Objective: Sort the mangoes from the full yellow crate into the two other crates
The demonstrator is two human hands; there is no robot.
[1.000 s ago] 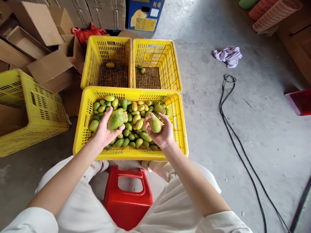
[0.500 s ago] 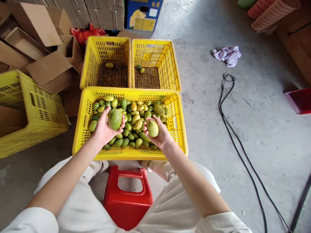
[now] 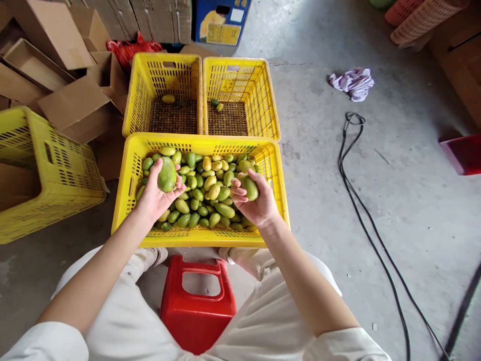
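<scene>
A yellow plastic crate (image 3: 280, 203) in front of me holds a heap of several green and yellow mangoes (image 3: 205, 193). My left hand (image 3: 154, 198) is closed round a large green mango (image 3: 167, 175) above the crate's left part. Over the right part, my right hand (image 3: 257, 203) grips a smaller green mango (image 3: 248, 186). Behind this crate stand two more yellow crates: the left one (image 3: 137, 95) has one yellow mango (image 3: 168, 99) in it, the right one (image 3: 268, 95) two small mangoes (image 3: 217, 105).
A red plastic stool (image 3: 197, 303) is between my knees. Another yellow crate (image 3: 45, 170) lies tipped at the left, with cardboard boxes (image 3: 71, 108) behind it. A black cable (image 3: 366, 220) runs over the concrete floor at the right, past a crumpled cloth (image 3: 353, 82) and a red box (image 3: 462, 153).
Both hands have spread apart: the left moved up and left with its large mango, the right moved right and turned its smaller mango.
</scene>
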